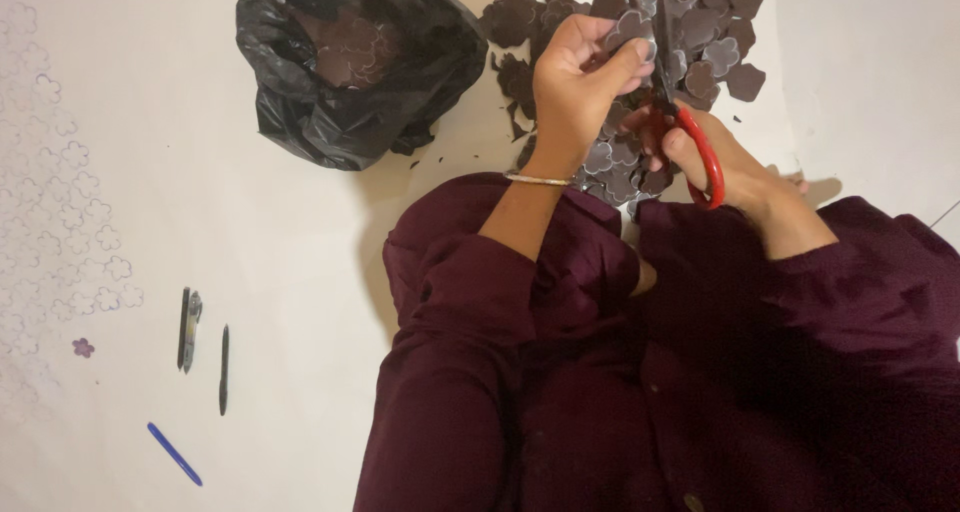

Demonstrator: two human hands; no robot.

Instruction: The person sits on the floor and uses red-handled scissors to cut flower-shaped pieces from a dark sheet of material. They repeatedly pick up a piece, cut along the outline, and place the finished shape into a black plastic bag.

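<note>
My left hand (578,77) pinches a dark brown flower-shaped paper piece (630,29) between thumb and fingers. My right hand (722,157) grips red-handled scissors (700,152), whose blades (660,42) point up and away beside the held piece. A thin bangle sits on my left wrist. Under both hands lies a pile of dark brown flower cut-outs (715,32) on the white surface. My dark maroon sleeves and lap fill the lower right.
A black plastic bag (350,67) with brown pieces inside lies at the upper left of the pile. Three pens (190,327) (224,369) (174,453) lie at the lower left. Traced flower outlines (80,222) and one small purple flower (83,348) mark the left edge.
</note>
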